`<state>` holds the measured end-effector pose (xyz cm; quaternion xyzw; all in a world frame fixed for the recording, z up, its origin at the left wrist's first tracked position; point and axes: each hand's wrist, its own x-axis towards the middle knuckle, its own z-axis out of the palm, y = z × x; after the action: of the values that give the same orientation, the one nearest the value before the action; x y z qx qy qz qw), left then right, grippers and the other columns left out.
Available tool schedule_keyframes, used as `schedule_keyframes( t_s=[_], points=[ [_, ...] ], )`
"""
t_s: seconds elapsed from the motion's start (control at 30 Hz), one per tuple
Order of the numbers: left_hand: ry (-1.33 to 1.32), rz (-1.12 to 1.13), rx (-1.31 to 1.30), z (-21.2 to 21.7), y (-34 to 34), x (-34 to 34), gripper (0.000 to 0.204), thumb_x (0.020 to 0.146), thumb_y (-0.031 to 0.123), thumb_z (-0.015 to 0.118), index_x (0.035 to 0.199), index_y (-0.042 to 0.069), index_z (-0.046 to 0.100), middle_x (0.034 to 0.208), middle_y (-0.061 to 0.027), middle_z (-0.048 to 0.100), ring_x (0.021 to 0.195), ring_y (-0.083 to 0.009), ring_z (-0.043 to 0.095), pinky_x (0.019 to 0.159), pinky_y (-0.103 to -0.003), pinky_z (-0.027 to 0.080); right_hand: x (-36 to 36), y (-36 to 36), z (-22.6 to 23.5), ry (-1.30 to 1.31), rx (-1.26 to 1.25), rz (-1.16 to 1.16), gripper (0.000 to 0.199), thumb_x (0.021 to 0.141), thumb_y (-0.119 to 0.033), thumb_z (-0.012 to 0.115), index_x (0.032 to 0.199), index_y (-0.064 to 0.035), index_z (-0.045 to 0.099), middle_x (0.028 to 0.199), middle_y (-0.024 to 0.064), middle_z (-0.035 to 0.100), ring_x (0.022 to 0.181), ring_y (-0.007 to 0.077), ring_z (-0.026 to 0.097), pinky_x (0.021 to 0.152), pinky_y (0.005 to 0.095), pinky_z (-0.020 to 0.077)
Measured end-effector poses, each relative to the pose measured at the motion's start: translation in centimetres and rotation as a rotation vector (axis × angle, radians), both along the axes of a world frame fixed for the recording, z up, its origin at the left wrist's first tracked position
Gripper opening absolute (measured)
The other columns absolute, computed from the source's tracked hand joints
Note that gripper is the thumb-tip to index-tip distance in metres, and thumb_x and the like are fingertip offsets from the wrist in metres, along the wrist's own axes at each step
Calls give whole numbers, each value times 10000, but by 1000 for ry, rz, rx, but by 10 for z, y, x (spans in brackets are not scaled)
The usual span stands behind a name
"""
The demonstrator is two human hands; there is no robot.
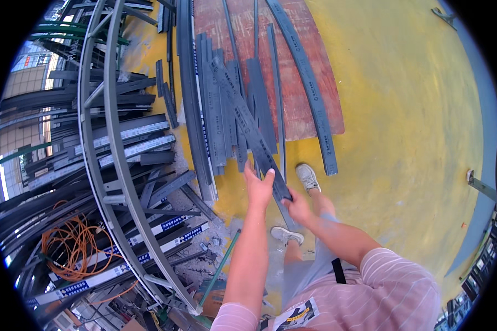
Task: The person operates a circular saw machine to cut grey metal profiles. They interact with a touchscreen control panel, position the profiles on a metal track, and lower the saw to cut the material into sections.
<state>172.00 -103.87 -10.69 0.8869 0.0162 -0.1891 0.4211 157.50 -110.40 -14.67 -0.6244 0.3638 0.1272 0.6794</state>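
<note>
Slantwise in front of me runs a long dark grey profile strip (252, 134) with small printed marks along its face. Near its close end, my left hand (259, 187) holds it from the left side, thumb laid on top. Just beyond, my right hand (298, 208) grips the tip from the right. The strip's far end passes over several similar grey strips (216, 116) lying lengthwise; I cannot tell whether it touches them. A wider grey strip (262, 105) lies partly under the held one.
A worn red board (309, 66) lies under the strips on the yellow floor (392, 138). One long curved-looking strip (312, 94) lies at its right. On the left, a metal ladder-like frame (111, 138) stands before stacked profiles (132, 132) and a coiled orange cable (72, 248). My shoes (308, 177) are close by.
</note>
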Motion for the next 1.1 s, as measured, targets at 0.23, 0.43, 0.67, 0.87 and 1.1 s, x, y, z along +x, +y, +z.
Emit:
schedule_keyframes(
  t_s=[0.23, 0.43, 0.67, 0.87, 1.1],
  points=[
    [557, -174, 194, -89, 45, -79, 522, 871, 222, 637, 1317, -3, 485, 1137, -153, 638, 1036, -256, 627, 915, -384, 482, 138, -72, -255, -24, 3, -247, 367, 879, -205, 628, 1214, -62, 586, 1039, 188, 675, 981, 319, 644, 853, 386, 480],
    [773, -233, 419, -114, 127, -149, 443, 883, 226, 620, 1259, 8, 535, 1048, -141, 672, 960, -257, 657, 861, -356, 504, 112, -105, -316, 109, -506, -48, 482, 848, -286, 688, 1266, -89, 551, 1068, 205, 648, 1058, 341, 609, 916, 422, 462],
    [998, 241, 148, -113, 110, -157, 389, 919, 198, 584, 1261, 18, 544, 1057, -91, 661, 934, -168, 636, 790, -304, 498, -1, -230, -343, 583, -422, -277, 639, 746, -188, 786, 1294, -14, 505, 1248, 179, 584, 1128, 300, 569, 1001, 405, 411],
    [959, 11, 119, -103, 71, -143, 402, 925, 229, 587, 1261, 11, 543, 1085, -93, 647, 917, -174, 629, 773, -300, 497, -2, -247, -272, 448, 295, -221, 426, 766, -93, 763, 1151, 4, 607, 1001, 97, 688, 893, 216, 648, 856, 351, 506],
    [464, -208, -112, -13, -56, -22, 604, 911, 355, 625, 1342, -27, 443, 1177, -189, 605, 1059, -240, 608, 881, -350, 489, 8, -141, -9, 2, 433, -319, 281, 826, -134, 725, 1075, -31, 646, 919, 34, 677, 782, 137, 642, 743, 309, 530]
  ],
)
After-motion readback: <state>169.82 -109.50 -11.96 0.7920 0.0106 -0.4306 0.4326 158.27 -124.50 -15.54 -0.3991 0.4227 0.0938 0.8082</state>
